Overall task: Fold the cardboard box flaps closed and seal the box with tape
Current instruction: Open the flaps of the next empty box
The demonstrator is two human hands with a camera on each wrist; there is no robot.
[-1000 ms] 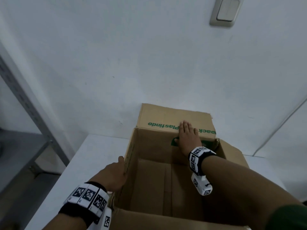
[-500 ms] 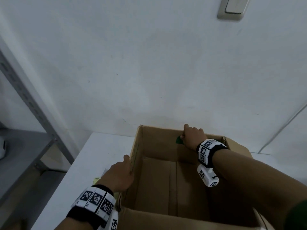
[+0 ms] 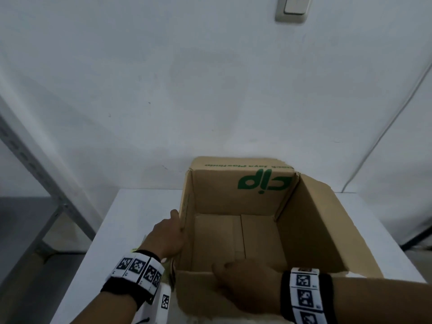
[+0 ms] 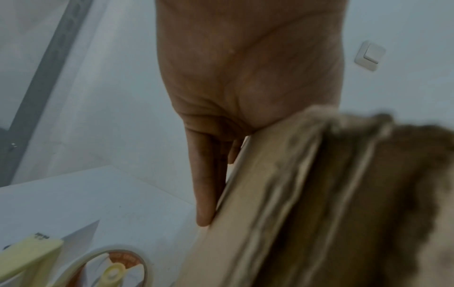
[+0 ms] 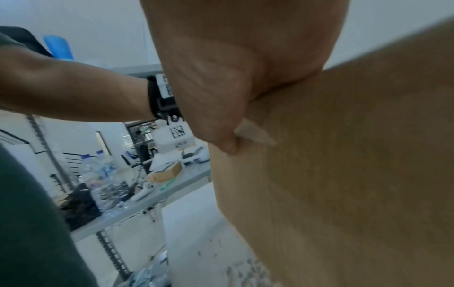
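Note:
An open brown cardboard box [image 3: 257, 237] stands on a white table [image 3: 140, 206]. Its far flap [image 3: 264, 183] leans inward and shows a green logo. The right flap [image 3: 327, 230] slopes outward. My left hand [image 3: 168, 237] rests on the outside of the box's left wall, fingers [image 4: 206, 194] straight along the cardboard [image 4: 270, 213]. My right hand [image 3: 245, 284] grips the near flap [image 3: 198, 291], thumb [image 5: 226, 143] on one face [image 5: 343, 155], the fingers hidden behind it. A tape roll [image 4: 115, 270] lies on the table below the left hand.
A pale yellow tool [image 4: 27, 252] lies beside the tape roll. A grey metal shelf frame [image 3: 46, 183] stands left of the table, with a white wall and a light switch [image 3: 293, 8] behind. Bottles and clutter [image 5: 103, 174] fill another table behind me.
My right hand left the far flap and came back to the near flap, which it now grips. The far flap now leans inward. The left hand stays on the left wall.

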